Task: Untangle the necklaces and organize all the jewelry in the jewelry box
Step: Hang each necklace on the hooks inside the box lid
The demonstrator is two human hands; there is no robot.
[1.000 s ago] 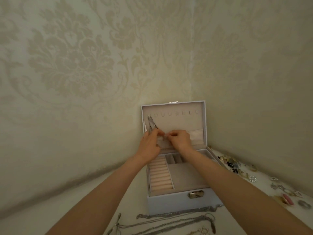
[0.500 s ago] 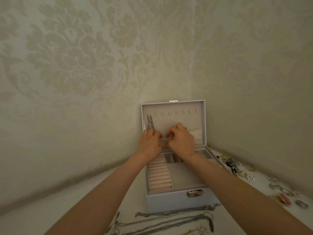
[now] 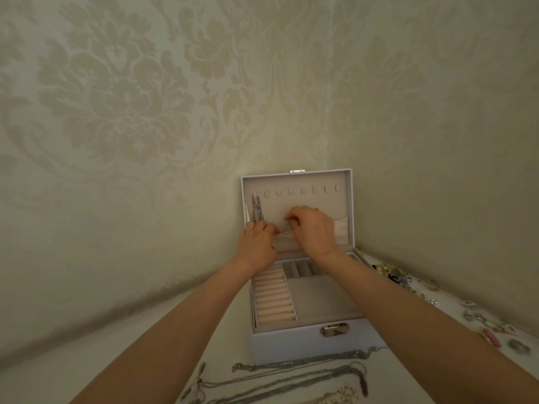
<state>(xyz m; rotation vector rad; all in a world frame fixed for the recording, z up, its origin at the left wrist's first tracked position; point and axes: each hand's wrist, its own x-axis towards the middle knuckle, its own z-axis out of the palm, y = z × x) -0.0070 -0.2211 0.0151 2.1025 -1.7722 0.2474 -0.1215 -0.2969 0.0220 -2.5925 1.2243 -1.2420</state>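
- The jewelry box (image 3: 315, 342) sits open on the white table (image 3: 87, 363), pushed into the corner of the patterned wall (image 3: 116, 112). Its lid (image 3: 348, 199) stands upright.
- Across the top of the lid's lining runs a row of hooks (image 3: 303, 191). One silver necklace (image 3: 256, 209) hangs from the leftmost hook, its lower end dropping out of sight behind the left hand.
- Both hands are up at the fabric pocket (image 3: 339, 228) along the bottom of the lid.
- Left hand (image 3: 256, 243): fingers curled, thumb and fingers gripping the pocket's top edge, right below the hanging chain.
- Right hand (image 3: 313, 231): fingers curled in tight, tips against the lining just above the pocket. I cannot tell whether they pinch anything, since it is too small to make out.
- The hands are close together, with a strip of pocket showing between them.
- Down in the tray there are peach ring rolls (image 3: 274, 298) on the left and small compartments at the back. A metal clasp (image 3: 335, 329) sits on the front wall.
- In front of the box, several silver necklaces (image 3: 291, 371) lie stretched out side by side on the table.
- Off to the right, small jewelry (image 3: 393, 275) is scattered along the foot of the wall, beyond the right forearm.
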